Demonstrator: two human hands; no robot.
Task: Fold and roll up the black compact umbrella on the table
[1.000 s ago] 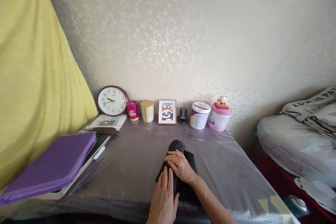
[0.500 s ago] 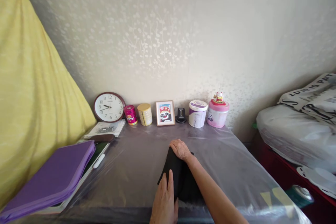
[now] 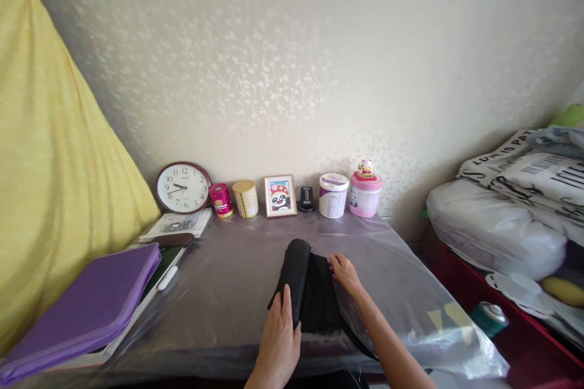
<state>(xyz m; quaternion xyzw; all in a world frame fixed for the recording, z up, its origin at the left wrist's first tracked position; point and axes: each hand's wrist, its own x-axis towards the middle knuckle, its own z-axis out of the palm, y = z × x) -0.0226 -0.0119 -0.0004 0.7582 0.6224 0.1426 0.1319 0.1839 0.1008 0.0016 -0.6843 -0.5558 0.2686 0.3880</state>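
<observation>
A black cloth bundle (image 3: 294, 273) lies near the table's front edge, its left part rolled into a thick cylinder and its right part a flat flap (image 3: 322, 298). A black strap trails from the flap over the edge toward my right forearm. My left hand (image 3: 280, 337) grips the near end of the roll, fingers along its left side and thumb at the right. At the flap's far right corner, my right hand (image 3: 345, 273) pinches the cloth's edge between closed fingers.
Along the wall stand a clock (image 3: 184, 187), tins (image 3: 245, 199), a framed panda picture (image 3: 280, 196) and tubs (image 3: 333, 196). A purple folder (image 3: 86, 304) lies at left beside a yellow curtain (image 3: 59, 152). At right are a spray can (image 3: 490, 318) and bagged bedding (image 3: 497, 228).
My right hand has moved from the far end of the black roll to the flap's right corner. More of the roll and flap shows. The view has shifted slightly right.
</observation>
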